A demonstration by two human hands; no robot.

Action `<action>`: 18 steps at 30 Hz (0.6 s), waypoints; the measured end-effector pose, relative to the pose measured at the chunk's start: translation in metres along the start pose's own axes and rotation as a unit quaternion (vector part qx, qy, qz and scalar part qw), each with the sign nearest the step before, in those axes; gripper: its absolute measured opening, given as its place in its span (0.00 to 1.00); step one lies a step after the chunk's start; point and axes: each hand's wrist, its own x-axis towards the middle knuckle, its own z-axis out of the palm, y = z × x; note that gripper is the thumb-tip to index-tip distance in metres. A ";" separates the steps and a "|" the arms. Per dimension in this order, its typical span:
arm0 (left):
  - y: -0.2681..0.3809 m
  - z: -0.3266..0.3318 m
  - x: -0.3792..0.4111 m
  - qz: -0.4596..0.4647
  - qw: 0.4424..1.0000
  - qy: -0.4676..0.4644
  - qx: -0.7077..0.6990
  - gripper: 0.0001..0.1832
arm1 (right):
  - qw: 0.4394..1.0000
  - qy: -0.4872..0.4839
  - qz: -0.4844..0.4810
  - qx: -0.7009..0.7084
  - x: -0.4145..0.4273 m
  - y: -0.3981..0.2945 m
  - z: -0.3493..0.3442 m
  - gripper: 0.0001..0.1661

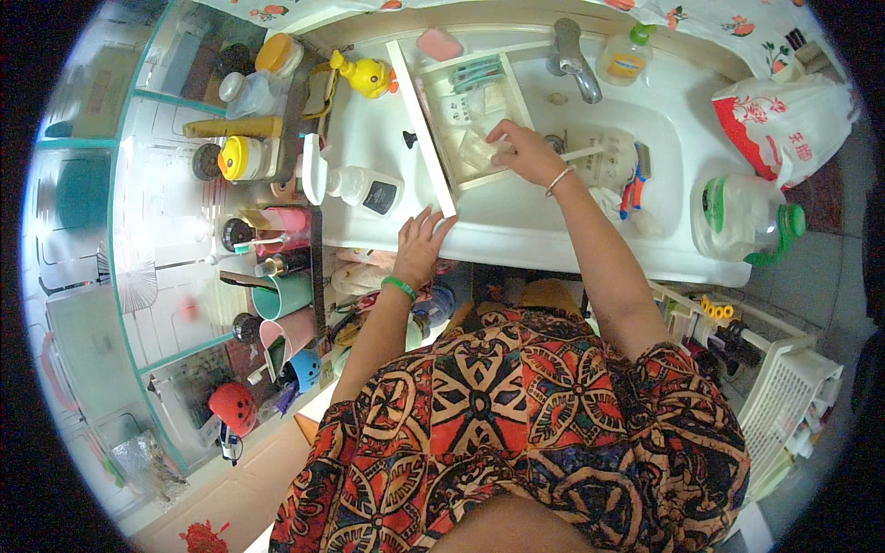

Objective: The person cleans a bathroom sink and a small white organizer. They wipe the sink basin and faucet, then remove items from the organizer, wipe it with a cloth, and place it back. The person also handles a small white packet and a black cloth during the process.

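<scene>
A small white drawer (520, 90) rests tilted across the white washbasin (525, 242). Inside it are several teal-and-clear packets (477, 72), white papers with writing, and a clear plastic packet (477, 148). My left hand (418, 245), with a green bangle, grips the near end of the drawer's front panel (422, 131). Over the drawer's right side reaches my right hand (531, 155), its thumb and forefinger apart near the clear packet. Right of that hand, a bag with writing (608, 162) and a blue-and-orange item (635, 190) lie in the basin.
A faucet (577, 62) and a green-capped soap bottle (626, 55) stand at the back. A yellow duck-shaped bottle (366, 76) and a white pump bottle (370, 190) are left; a large green-capped jug (740, 218) is right. Cups (283, 297) line the mirrored shelf.
</scene>
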 end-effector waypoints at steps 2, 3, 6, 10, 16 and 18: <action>-0.001 0.002 0.001 -0.001 1.000 0.005 -0.003 0.46 | 0.998 0.002 0.002 0.070 -0.001 0.000 -0.003 0.17; -0.003 0.005 0.001 -0.001 1.000 0.010 -0.002 0.45 | 0.995 -0.008 0.002 0.099 -0.002 0.000 -0.005 0.16; -0.006 0.013 0.000 0.002 1.000 0.024 0.015 0.44 | 0.986 -0.017 -0.003 0.168 -0.008 -0.009 -0.011 0.17; -0.009 0.016 -0.001 0.004 0.998 0.021 0.061 0.43 | 0.978 0.010 -0.028 0.205 -0.016 -0.022 -0.017 0.17; 0.006 -0.007 -0.002 -0.010 1.000 -0.011 -0.007 0.48 | 0.967 0.033 -0.015 0.252 -0.025 -0.033 -0.026 0.21; 0.003 -0.002 -0.002 -0.003 1.000 0.003 -0.003 0.49 | 0.965 0.030 -0.018 0.260 -0.026 -0.035 -0.027 0.21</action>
